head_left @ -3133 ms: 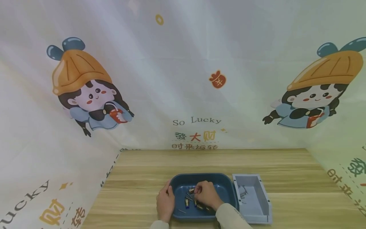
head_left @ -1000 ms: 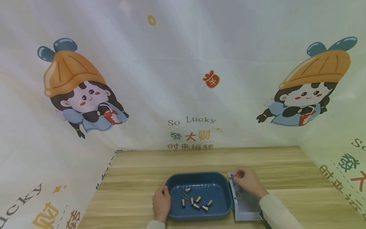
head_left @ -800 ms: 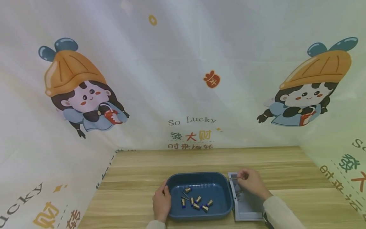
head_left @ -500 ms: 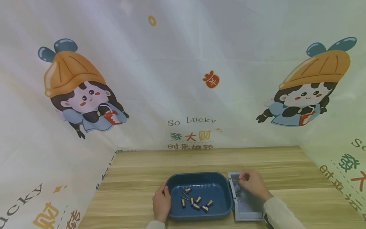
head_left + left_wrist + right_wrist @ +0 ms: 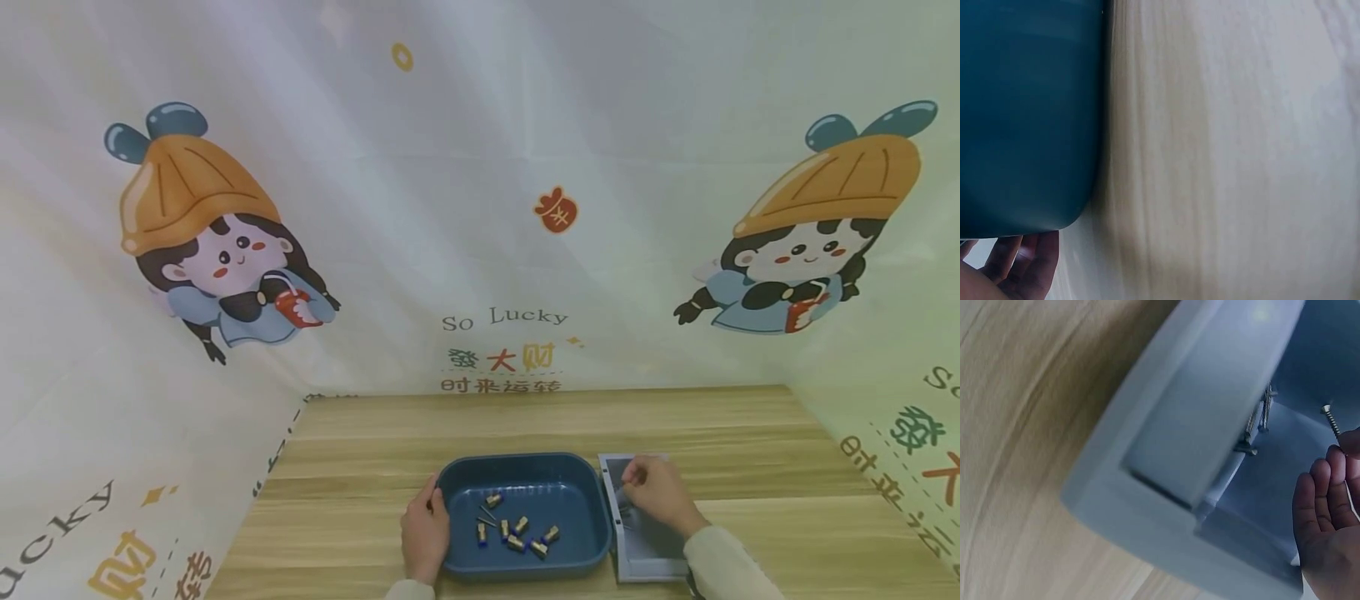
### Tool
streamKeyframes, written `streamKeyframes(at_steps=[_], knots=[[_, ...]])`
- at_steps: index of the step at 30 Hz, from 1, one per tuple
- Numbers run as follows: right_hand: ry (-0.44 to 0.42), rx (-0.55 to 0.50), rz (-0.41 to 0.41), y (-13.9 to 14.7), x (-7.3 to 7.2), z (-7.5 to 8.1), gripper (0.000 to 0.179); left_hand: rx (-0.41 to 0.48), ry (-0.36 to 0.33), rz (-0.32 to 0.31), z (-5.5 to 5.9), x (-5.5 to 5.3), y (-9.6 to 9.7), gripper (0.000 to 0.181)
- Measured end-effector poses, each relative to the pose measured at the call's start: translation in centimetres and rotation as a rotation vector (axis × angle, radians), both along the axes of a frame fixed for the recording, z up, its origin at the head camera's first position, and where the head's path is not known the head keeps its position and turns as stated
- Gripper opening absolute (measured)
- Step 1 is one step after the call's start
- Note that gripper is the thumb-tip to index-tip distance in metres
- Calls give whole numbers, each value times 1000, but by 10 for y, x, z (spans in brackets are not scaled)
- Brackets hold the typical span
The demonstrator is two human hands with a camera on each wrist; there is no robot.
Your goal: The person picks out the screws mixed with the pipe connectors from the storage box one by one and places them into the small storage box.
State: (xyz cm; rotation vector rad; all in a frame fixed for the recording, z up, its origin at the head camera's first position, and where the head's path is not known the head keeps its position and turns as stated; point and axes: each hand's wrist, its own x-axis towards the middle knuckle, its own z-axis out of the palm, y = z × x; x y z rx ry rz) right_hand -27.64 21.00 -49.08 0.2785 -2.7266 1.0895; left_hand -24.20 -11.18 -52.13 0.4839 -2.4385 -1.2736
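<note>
In the head view, my left hand [image 5: 425, 533] holds the left edge of a dark blue basin [image 5: 525, 568], its thumb at the rim. The left wrist view shows fingers [image 5: 1038, 265] against the basin's outer wall [image 5: 1029, 125]. Several brass fittings [image 5: 521, 525] with blue ends lie in the basin, beside a couple of screws [image 5: 487, 517]. My right hand [image 5: 660, 492] is over the grey box [image 5: 652, 571]. In the right wrist view, its thumb and fingertip pinch a screw [image 5: 1332, 422], head pointing away from the hand. Several other screws [image 5: 1263, 415] lie inside the box.
Basin and box stand side by side on a wood-grain table [image 5: 360, 467], the box at the basin's right. A pale printed cloth [image 5: 420, 233] hangs behind the table and along both sides.
My right hand has moved from among the fittings in the basin rightward to the grey box, now with a screw. The left hand stays at the basin's left edge.
</note>
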Motion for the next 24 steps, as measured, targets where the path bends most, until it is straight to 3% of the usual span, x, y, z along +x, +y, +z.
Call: streamKeyframes(at_steps=[7,24], knots=[[-45,17,-27,-5,4,-6,10,-13,-12,-2,-4,-1,-1,34],[-44,32,-31,-11,1,-5,10,-20,25,-7,-4,-2,-2,33]])
